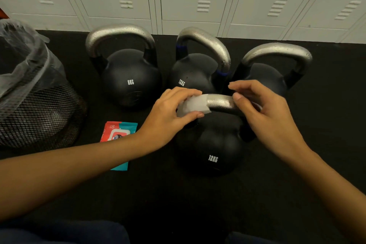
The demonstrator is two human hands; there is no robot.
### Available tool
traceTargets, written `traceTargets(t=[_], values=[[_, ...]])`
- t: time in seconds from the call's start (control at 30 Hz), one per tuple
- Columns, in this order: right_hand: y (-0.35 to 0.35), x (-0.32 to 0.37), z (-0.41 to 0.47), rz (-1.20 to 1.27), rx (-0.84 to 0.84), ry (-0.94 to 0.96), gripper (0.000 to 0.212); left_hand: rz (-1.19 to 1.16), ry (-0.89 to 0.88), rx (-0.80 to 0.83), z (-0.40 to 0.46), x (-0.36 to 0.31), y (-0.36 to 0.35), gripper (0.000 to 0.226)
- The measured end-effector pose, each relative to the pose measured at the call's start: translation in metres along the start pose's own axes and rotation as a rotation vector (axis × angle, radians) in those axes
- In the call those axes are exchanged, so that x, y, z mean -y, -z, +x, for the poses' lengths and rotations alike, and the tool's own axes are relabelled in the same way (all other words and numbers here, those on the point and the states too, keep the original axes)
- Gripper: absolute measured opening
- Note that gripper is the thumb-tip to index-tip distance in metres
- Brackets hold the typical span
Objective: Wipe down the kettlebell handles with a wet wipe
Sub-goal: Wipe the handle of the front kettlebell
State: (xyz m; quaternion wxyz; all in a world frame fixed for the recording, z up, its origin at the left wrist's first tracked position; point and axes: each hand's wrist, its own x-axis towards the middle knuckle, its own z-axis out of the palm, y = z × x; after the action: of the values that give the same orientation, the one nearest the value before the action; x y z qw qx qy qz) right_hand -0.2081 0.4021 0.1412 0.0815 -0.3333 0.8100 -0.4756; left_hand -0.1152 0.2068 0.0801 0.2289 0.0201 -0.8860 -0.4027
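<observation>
Wipe (193, 106) wraps the near kettlebell handle (219, 103), pinched by left fingers (190, 93); right fingers (240, 87) curl around it.

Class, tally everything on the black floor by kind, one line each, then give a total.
Kettlebells: 4
Wet wipes: 1
Wet wipe packs: 1
Mesh bins: 1
Total: 7
</observation>
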Motion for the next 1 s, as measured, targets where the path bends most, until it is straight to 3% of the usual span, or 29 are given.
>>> traceTargets(t=[0.1,0.23,0.43,0.67,0.9,1.0], values=[[0.01,0.011,0.004,-0.097,0.007,0.105,0.02,-0.005,0.02,-0.018,0.003,-0.003,0.001,0.043],[0.013,0.032,0.015,-0.343,0.202,0.272,0.017,0.013,0.007,0.001,0.008,-0.006,0.003,0.046],[0.0,0.048,0.025,-0.523,0.414,0.222,0.013,-0.033,0.054,0.129,0.011,-0.006,0.014,0.058],[-0.027,0.038,0.018,-0.823,0.221,0.222,0.037,-0.147,0.091,0.285,0.009,-0.005,0.026,0.05],[-0.024,0.023,0.007,-0.625,0.066,0.061,0.027,-0.094,0.071,0.282,0.013,-0.004,0.028,0.04],[-0.025,0.017,-0.006,-0.547,-0.081,-0.028,0.026,-0.061,0.023,0.243,0.02,-0.013,0.024,0.038]])
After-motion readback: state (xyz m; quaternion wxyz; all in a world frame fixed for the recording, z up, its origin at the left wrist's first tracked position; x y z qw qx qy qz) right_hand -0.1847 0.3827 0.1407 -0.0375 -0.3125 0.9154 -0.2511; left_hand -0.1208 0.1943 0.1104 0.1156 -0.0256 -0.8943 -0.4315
